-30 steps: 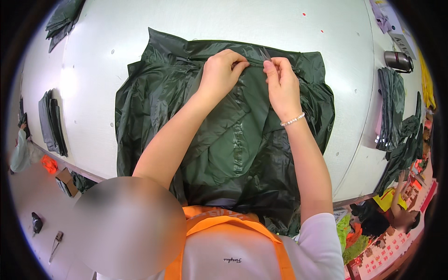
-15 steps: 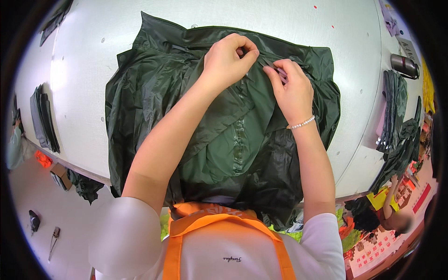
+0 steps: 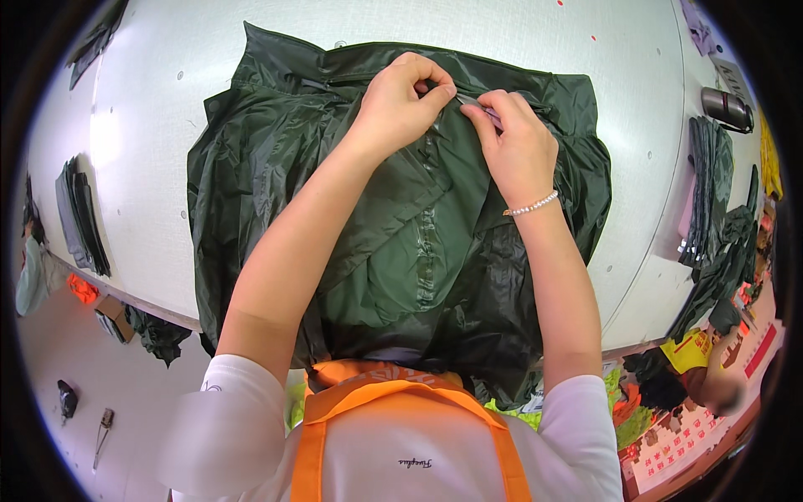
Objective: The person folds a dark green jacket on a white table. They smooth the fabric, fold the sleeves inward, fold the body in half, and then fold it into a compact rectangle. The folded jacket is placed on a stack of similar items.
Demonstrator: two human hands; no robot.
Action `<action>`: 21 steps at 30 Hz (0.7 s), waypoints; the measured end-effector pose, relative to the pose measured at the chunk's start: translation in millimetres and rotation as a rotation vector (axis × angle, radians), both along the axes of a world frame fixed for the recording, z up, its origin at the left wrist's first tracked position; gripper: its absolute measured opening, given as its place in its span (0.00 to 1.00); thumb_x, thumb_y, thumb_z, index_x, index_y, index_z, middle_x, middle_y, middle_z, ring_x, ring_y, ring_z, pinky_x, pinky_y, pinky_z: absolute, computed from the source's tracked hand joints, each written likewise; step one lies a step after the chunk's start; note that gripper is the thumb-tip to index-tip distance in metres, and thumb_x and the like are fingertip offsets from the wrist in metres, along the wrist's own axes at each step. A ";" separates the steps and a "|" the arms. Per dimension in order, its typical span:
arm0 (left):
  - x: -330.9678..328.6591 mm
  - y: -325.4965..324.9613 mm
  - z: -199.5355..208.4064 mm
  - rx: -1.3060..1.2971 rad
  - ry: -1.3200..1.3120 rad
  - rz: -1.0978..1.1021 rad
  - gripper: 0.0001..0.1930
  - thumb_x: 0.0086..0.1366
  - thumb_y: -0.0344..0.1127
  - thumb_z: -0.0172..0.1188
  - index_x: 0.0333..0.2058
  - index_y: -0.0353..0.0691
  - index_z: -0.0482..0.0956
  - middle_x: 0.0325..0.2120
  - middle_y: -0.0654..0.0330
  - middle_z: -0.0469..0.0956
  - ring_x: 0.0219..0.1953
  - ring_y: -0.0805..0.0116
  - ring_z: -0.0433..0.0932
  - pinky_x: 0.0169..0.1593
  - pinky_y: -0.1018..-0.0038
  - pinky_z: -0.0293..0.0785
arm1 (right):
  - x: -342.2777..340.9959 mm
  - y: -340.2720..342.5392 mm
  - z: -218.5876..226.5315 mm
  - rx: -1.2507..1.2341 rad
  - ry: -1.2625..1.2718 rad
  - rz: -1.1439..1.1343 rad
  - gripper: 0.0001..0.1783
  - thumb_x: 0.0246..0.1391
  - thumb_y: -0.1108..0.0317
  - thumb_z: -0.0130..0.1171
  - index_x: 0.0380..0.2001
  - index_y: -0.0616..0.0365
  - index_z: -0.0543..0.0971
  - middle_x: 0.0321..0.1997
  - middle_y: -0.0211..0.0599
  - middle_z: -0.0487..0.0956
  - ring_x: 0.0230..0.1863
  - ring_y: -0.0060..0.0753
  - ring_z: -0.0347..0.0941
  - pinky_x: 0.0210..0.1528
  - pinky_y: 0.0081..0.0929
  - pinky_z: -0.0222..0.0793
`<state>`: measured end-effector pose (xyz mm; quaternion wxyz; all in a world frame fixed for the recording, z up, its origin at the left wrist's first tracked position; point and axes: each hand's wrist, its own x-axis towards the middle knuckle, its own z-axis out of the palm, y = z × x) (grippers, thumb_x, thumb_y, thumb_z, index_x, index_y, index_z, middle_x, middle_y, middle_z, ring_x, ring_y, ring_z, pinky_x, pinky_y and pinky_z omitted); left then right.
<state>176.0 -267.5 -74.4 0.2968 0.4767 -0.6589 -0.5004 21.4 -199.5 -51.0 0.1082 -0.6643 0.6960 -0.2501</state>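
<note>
A dark green, shiny waterproof jacket (image 3: 242, 167) lies spread on the white table (image 3: 167, 109), its collar band along the far edge. My left hand (image 3: 406, 100) is closed in a pinch on the jacket's cloth just below that band; what lies between the fingertips is partly hidden. In my right hand (image 3: 519, 138) is a pair of small thread snips (image 3: 490, 115) with a pale purple handle, gripped between thumb and fingers. The metal tip points left, close to the left fingertips. A lighter green lining panel (image 3: 397, 284) with a taped seam shows between my forearms.
Folded dark garments (image 3: 79, 216) lie at the left, and another stack (image 3: 707, 188) sits at the right. Beyond that stack stands a metal flask (image 3: 726, 109). A cardboard box (image 3: 114, 318) is on the floor at left. Another person in yellow (image 3: 690, 351) is at the lower right.
My right hand has moved up and left, bringing the snips' tip nearer the left fingertips. The left hand has shifted slightly up and left, still pinching.
</note>
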 end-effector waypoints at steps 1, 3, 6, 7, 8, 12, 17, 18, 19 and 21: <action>-0.1 0.2 0.3 -0.010 -0.006 0.003 0.06 0.57 0.31 0.62 0.31 0.36 0.79 0.29 0.68 0.72 0.26 0.81 0.64 0.33 0.82 0.65 | -0.1 -0.8 -0.4 -0.001 0.025 0.009 0.11 0.51 0.58 0.62 0.28 0.51 0.76 0.26 0.29 0.74 0.23 0.37 0.73 0.23 0.31 0.67; 0.8 0.0 -0.5 -0.010 -0.010 0.019 0.06 0.57 0.31 0.62 0.31 0.35 0.79 0.29 0.68 0.73 0.26 0.81 0.65 0.33 0.82 0.65 | -0.3 -2.3 -1.3 0.005 -0.012 0.010 0.11 0.51 0.57 0.62 0.29 0.52 0.76 0.26 0.29 0.74 0.23 0.37 0.73 0.23 0.31 0.67; 2.0 -0.7 -1.3 0.016 -0.008 0.035 0.06 0.57 0.31 0.62 0.32 0.35 0.79 0.28 0.68 0.74 0.27 0.81 0.66 0.34 0.82 0.66 | -1.3 -0.3 2.1 0.008 -0.084 0.000 0.12 0.50 0.56 0.62 0.29 0.52 0.76 0.26 0.29 0.75 0.24 0.36 0.74 0.24 0.30 0.67; 3.0 -1.7 -0.3 0.026 -0.010 0.034 0.07 0.58 0.31 0.62 0.32 0.34 0.79 0.28 0.68 0.74 0.27 0.81 0.66 0.34 0.82 0.67 | -1.3 0.3 4.2 0.007 -0.111 -0.006 0.13 0.50 0.55 0.62 0.29 0.52 0.76 0.26 0.28 0.75 0.25 0.36 0.74 0.25 0.30 0.68; 3.5 -2.6 -0.3 0.041 -0.012 0.034 0.07 0.58 0.31 0.63 0.32 0.34 0.79 0.28 0.68 0.74 0.27 0.81 0.67 0.35 0.82 0.67 | -0.7 -0.7 5.4 0.021 -0.105 0.001 0.13 0.50 0.55 0.62 0.29 0.52 0.76 0.27 0.29 0.75 0.25 0.36 0.74 0.25 0.30 0.68; 3.6 -4.4 0.0 0.079 -0.010 0.041 0.07 0.57 0.32 0.63 0.32 0.34 0.79 0.28 0.67 0.76 0.28 0.81 0.68 0.35 0.82 0.67 | 2.0 -7.4 9.5 0.093 -0.056 0.024 0.14 0.50 0.54 0.62 0.29 0.52 0.75 0.27 0.29 0.76 0.27 0.36 0.75 0.26 0.31 0.69; 3.9 -4.2 -2.3 0.059 -0.019 0.036 0.07 0.57 0.31 0.63 0.32 0.34 0.80 0.28 0.67 0.77 0.29 0.81 0.69 0.36 0.82 0.68 | 1.9 -14.0 13.5 0.168 0.023 0.054 0.13 0.50 0.55 0.61 0.28 0.53 0.75 0.26 0.30 0.76 0.28 0.37 0.76 0.27 0.32 0.69; 3.8 -4.6 -2.6 0.065 -0.017 0.041 0.07 0.57 0.32 0.64 0.32 0.33 0.80 0.28 0.66 0.77 0.29 0.81 0.70 0.36 0.82 0.68 | 2.1 -14.5 15.2 0.179 0.039 0.059 0.13 0.50 0.55 0.61 0.28 0.52 0.75 0.26 0.30 0.77 0.28 0.37 0.76 0.27 0.32 0.69; 3.6 -5.7 -2.8 0.072 -0.014 0.047 0.08 0.57 0.32 0.64 0.32 0.33 0.80 0.27 0.66 0.77 0.29 0.81 0.70 0.36 0.82 0.68 | 2.5 -14.5 16.2 0.190 0.056 0.063 0.13 0.50 0.55 0.61 0.28 0.52 0.75 0.26 0.31 0.77 0.29 0.38 0.76 0.27 0.33 0.69; 4.4 -9.1 -3.4 0.083 -0.031 0.045 0.08 0.57 0.33 0.64 0.32 0.33 0.81 0.26 0.66 0.77 0.29 0.81 0.70 0.36 0.82 0.68 | 1.8 -13.7 16.3 0.180 0.006 0.057 0.13 0.50 0.55 0.61 0.28 0.53 0.75 0.26 0.31 0.77 0.29 0.38 0.76 0.27 0.33 0.69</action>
